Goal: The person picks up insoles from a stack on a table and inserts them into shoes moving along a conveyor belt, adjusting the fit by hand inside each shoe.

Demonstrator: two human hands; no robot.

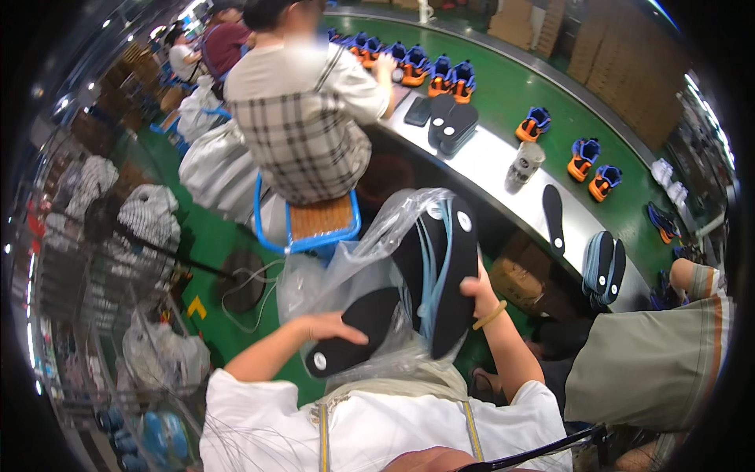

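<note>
Left hand (334, 326): fingers laid flat and spread over the upper face of a single black insole (354, 330), which lies at a slant across the lap with a small white round sticker near its lower end. The hand presses on the insole from above; whether the thumb hooks under its edge cannot be told.

Right hand (476, 289): raised, fingers closed round the lower edge of a stack of black insoles (448, 275) held upright on end (pale blue edges show between the black layers). A yellow band sits on this wrist.

Clear plastic bag (354, 259): crumpled, lying in the lap, wrapped around and behind both the single insole and the stack.

Curved grey worktable (491, 157): runs from upper centre to the right, bearing two further piles of black insoles (450, 126), a lone insole (554, 216), another pile at its near end (604, 267) and a pale cup (525, 164).

Green conveyor (543, 86): beyond the table, carrying blue and orange shoes (586, 157) in pairs.

Co-worker in a checked top (303, 110): seated on a blue-framed stool (314, 224), facing the table.

Second person: knee and striped shorts (653, 362) at right.
</note>
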